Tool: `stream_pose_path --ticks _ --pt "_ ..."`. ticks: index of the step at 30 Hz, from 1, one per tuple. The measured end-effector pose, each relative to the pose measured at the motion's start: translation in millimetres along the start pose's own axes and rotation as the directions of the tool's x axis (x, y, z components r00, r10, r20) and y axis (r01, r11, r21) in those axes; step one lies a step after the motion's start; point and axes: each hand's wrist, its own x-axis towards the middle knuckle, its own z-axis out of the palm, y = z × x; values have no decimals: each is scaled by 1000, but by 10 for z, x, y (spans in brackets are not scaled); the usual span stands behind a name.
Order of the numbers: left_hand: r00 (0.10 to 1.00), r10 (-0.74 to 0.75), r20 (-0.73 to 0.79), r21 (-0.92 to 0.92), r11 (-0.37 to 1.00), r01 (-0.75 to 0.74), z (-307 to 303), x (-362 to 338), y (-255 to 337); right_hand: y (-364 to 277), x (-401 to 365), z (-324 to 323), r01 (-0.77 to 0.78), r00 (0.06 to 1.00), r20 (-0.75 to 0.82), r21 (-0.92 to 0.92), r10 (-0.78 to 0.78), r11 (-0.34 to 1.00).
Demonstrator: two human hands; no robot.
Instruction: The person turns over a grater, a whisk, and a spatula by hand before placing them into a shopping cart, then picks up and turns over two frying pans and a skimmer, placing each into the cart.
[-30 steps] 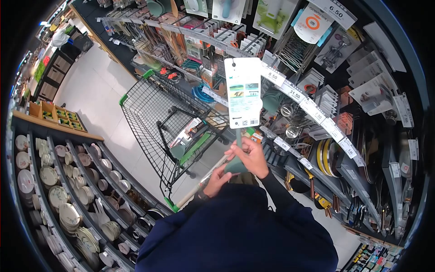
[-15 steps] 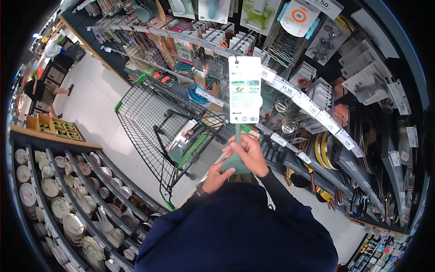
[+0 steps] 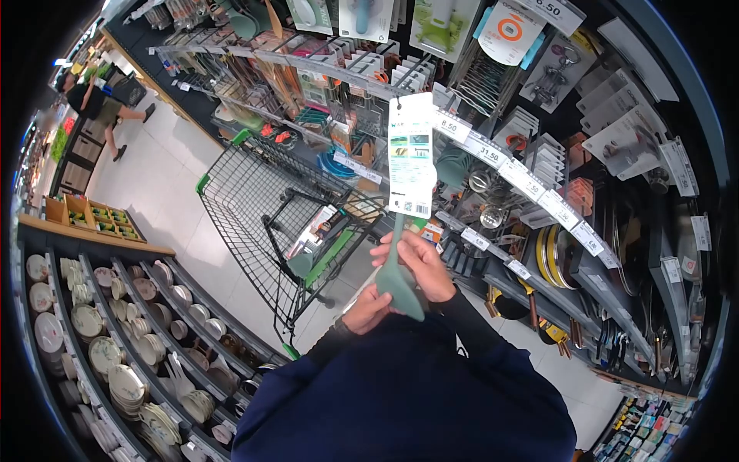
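Observation:
In front of my chest I hold a grey-green spatula (image 3: 402,289), its broad head toward me and its handle pointing up and away. A white printed card (image 3: 412,158) is attached to the handle end. My right hand (image 3: 426,264) is closed around the lower handle, with the thumb across it. My left hand (image 3: 368,309) pinches the left edge of the head, thumb on top. Fingers behind the spatula are partly hidden.
A wire shopping cart (image 3: 269,208) with green trim stands ahead left, a few items inside. Shelves of hanging kitchen tools, with a price rail (image 3: 493,156), run along the right. Stacked plates (image 3: 104,353) fill shelves at lower left. A person (image 3: 100,104) is in the far aisle.
The spatula has turned so its broad face and slanted edge show more fully. Its card is tilted differently. The person in the far aisle has moved slightly.

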Motion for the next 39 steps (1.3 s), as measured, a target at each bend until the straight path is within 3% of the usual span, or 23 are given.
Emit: stream_pose_path --ticks 2,3,4,6,7,8,11,12,14,15,17,23,30,32,34,35,36,37,39 --pt "985 -3 171 -339 939 62 28 -65 -102 78 20 20 6 1000 15 55 -7 998" --pt "942 -2 336 -467 868 169 -152 -63 -273 125 35 14 22 999 30 69 -24 997" --pt "943 0 334 -468 868 166 -223 -28 -323 157 49 12 40 998 44 83 -44 996" --pt "886 -127 446 -332 896 295 -280 30 -365 169 70 9 71 997 39 60 -74 996" --pt "858 -260 442 -248 884 396 -327 113 -301 177 72 2 102 994 31 39 -103 994" --pt "858 -260 443 -249 884 396 -319 126 -292 202 79 -18 101 994 30 38 -102 994" --pt "965 -161 205 -311 924 221 -14 63 21 310 115 -97 155 987 -21 -117 -159 981" --pt "966 -159 205 -313 924 219 68 16 121 336 124 -117 162 983 -55 -189 -175 969" --pt "966 54 254 -620 776 120 133 -58 248 352 134 -140 164 978 -85 -259 -191 952" --pt "967 56 249 -622 775 115 81 -81 261 355 130 -148 144 976 -108 -330 -189 933" --pt "979 30 203 -464 883 69 -94 -109 233 374 129 -151 118 975 -129 -397 -182 910" --pt "996 -13 90 -206 978 32 -509 -269 78 389 186 -123 135 971 -118 -454 -209 881" --pt "972 60 -226 -238 964 -115 -450 -399 -40 640 375 0 107 973 -137 -434 -183 895" --pt "891 138 -433 -133 968 -215 -558 -423 -23 718 444 72 83 982 -115 -439 -148 895" --pt "753 218 -621 -5 959 -282 -761 -539 145 828 466 177 63 997 7 -583 -72 810" --pt "741 309 -596 65 939 -338 -972 -639 253 950 467 136 7 995 89 -546 49 838" --pt "663 347 -663 145 929 -341 -1198 -736 353 1132 450 94 24 991 122 -558 54 830" --pt "566 312 -763 217 949 -230 -1431 -858 451 1214 415 74 10 989 121 -620 83 785" --pt "446 461 -767 464 879 -111 -1937 -1018 575 1346 343 -15 -2 987 118 -681 112 732"
